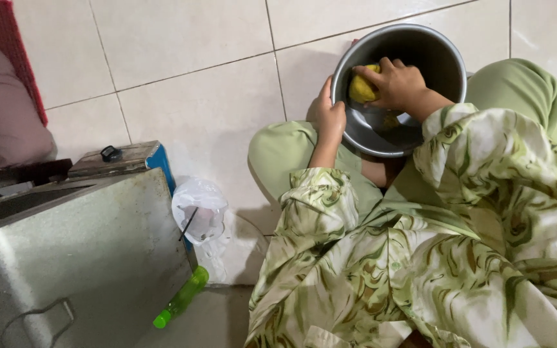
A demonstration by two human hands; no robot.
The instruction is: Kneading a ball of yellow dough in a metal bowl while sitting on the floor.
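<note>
Currently right hand [398,84] clamps the yellow sponge [362,89] inside the steel pot [449,48], on its left wall; left hand [330,116] grips the pot's left rim from outside.

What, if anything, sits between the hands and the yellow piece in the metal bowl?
Nothing visible. The right hand already grips the yellow piece inside the metal bowl, and the left hand holds the bowl's rim.
</note>
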